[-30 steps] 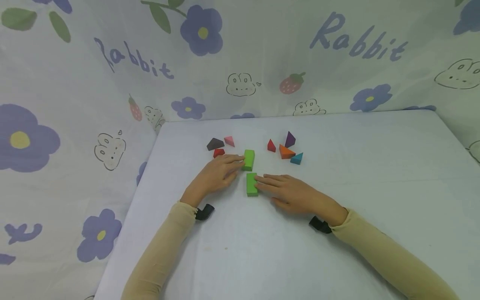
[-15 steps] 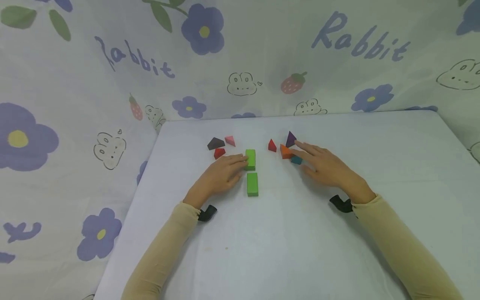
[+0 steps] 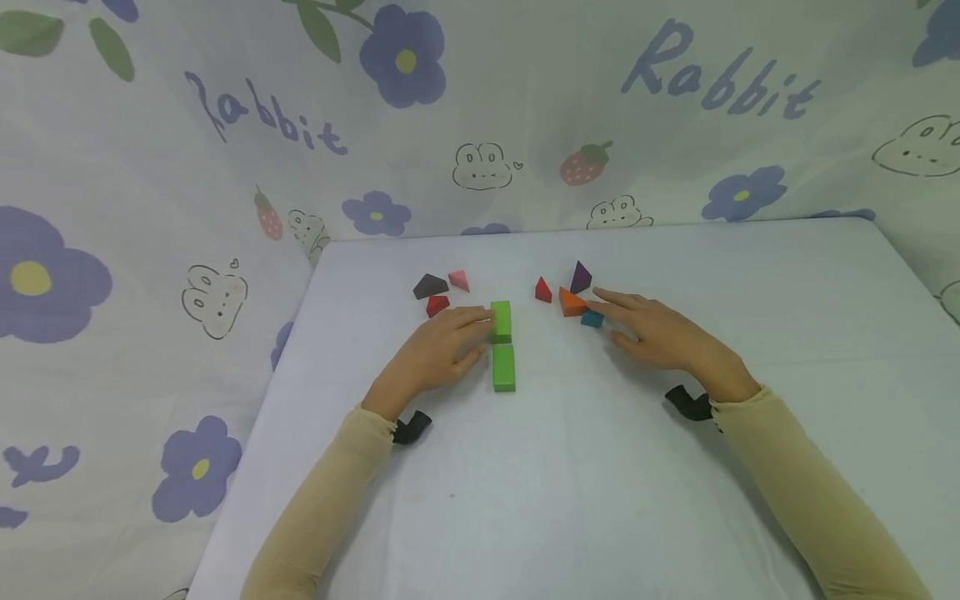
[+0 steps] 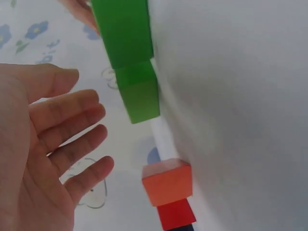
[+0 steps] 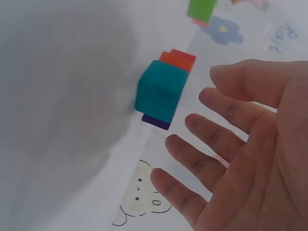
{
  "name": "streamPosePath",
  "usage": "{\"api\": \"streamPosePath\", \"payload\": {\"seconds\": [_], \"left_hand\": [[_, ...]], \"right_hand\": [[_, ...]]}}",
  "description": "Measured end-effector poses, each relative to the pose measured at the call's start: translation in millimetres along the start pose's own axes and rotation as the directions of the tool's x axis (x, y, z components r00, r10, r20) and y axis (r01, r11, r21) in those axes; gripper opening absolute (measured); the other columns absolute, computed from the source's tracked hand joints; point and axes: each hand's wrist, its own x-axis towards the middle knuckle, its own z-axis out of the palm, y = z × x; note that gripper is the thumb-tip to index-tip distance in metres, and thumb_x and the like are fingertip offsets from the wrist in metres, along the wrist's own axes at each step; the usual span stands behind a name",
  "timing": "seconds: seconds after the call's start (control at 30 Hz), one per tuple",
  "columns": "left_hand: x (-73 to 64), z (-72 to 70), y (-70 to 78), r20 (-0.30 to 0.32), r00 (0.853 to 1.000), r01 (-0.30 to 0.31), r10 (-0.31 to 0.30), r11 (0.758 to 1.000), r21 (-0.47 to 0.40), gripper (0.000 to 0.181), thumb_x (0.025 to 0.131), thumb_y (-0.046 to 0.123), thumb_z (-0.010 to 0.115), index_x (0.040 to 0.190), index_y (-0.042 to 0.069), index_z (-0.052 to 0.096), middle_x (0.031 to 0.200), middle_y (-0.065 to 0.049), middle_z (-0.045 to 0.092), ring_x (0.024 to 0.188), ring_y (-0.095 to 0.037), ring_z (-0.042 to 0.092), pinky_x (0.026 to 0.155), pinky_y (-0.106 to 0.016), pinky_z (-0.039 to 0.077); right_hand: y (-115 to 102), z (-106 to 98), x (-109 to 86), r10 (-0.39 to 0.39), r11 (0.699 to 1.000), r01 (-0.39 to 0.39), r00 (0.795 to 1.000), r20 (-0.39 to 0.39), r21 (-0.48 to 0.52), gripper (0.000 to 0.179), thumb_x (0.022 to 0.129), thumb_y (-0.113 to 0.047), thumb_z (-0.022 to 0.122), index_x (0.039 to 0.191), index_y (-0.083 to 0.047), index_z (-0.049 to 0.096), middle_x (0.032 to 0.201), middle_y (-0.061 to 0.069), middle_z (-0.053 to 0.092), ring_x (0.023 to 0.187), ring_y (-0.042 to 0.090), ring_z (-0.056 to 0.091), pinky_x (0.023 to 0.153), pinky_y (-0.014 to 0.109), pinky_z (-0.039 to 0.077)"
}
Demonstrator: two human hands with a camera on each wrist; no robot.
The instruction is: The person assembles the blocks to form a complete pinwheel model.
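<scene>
Two green rectangular blocks lie end to end in the middle of the table, one farther (image 3: 503, 317) and one nearer (image 3: 504, 369). My left hand (image 3: 438, 350) is at the left side of the farther block, fingertips overlapping its edge in the head view. The left wrist view shows that hand with spread, relaxed fingers and nothing in the palm. To the right, my right hand (image 3: 656, 335) hovers beside a blue block (image 3: 592, 319) and an orange triangular block (image 3: 572, 303), its fingers extended. In the right wrist view, the blue block sits just past the fingertips.
Behind the orange block stands a purple triangular block (image 3: 581, 277), with a small red block (image 3: 543, 291) to its left. Dark grey (image 3: 430, 287), pink (image 3: 460, 280) and red (image 3: 437, 307) blocks lie beyond my left hand. A printed cloth (image 3: 525, 117) hangs behind the white table (image 3: 555, 500).
My right hand has left the nearer green block and moved right and away to the blue and orange blocks. The gap between the green blocks has narrowed.
</scene>
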Motion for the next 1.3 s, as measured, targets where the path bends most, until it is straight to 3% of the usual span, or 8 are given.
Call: {"api": "streamPosePath", "payload": {"seconds": [0.07,0.5,0.93,1.3], "left_hand": [[0.3,-1.0,2.1,-0.012,1.000,-0.002,0.002,1.000,-0.019,0.044,0.097,0.026,0.060,0.136,0.007,0.057,0.143,-0.007,0.054,0.136,-0.024,0.047,0.116,-0.042,0.035],[3.9,8.0,9.4,0.060,0.998,0.009,-0.003,0.996,-0.093,0.060,0.090,0.049,0.066,0.132,0.007,0.062,0.141,-0.003,0.056,0.133,-0.021,0.050,0.112,-0.037,0.041],[2.3,3.9,14.8,0.125,0.991,0.059,-0.048,0.994,-0.089,0.076,0.079,0.063,0.070,0.132,0.009,0.063,0.141,0.000,0.055,0.133,-0.019,0.049,0.111,-0.036,0.042],[2.5,4.3,16.0,0.088,0.996,0.021,-0.014,0.997,-0.077,0.072,0.074,0.054,0.080,0.127,0.007,0.066,0.136,-0.001,0.059,0.129,-0.020,0.053,0.106,-0.034,0.047]], "right_hand": [[-1,-1,-0.2,-0.002,1.000,0.002,1.000,0.003,-0.004,0.057,0.098,-0.016,0.057,0.152,-0.014,0.037,0.159,0.013,0.030,0.142,0.040,0.034,0.110,0.063,0.033],[1,2,-0.2,-0.010,1.000,0.010,0.999,0.038,-0.008,0.054,0.098,-0.014,0.057,0.150,-0.011,0.041,0.159,0.013,0.031,0.142,0.039,0.034,0.109,0.067,0.031],[0,1,-1.8,-0.004,1.000,0.004,0.999,0.051,-0.017,0.054,0.098,-0.015,0.057,0.150,-0.012,0.040,0.158,0.013,0.032,0.142,0.039,0.035,0.109,0.067,0.031],[0,-2,-2.8,-0.002,1.000,0.003,0.999,0.054,-0.007,0.053,0.098,-0.015,0.057,0.149,-0.010,0.042,0.158,0.014,0.033,0.141,0.040,0.036,0.108,0.068,0.031]]}}
